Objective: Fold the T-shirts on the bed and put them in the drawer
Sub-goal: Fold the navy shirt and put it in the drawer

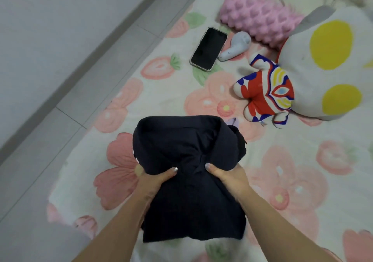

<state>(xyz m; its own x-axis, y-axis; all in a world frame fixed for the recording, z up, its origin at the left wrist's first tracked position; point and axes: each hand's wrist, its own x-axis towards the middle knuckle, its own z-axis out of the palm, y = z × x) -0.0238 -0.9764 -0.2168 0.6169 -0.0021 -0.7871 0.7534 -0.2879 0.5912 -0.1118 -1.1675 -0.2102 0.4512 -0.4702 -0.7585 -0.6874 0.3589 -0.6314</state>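
A dark navy T-shirt (187, 146), folded into a thick bundle, is held up over the flowered bed cover (302, 171). My left hand (155, 181) grips its left side, thumb on top and fingers hidden beneath the cloth. My right hand (228, 176) grips the right side the same way. The cloth bunches between my two thumbs, and its lower part hangs down between my forearms. No drawer is in view.
A black phone (209, 48) and a white earbud-shaped object (235, 46) lie further up the bed. A pink knobbly pillow (260, 17), a small red-and-blue plush (264, 92) and a large white plush with yellow spots (323, 63) sit on the right. Grey tiled floor (60, 120) runs along the left.
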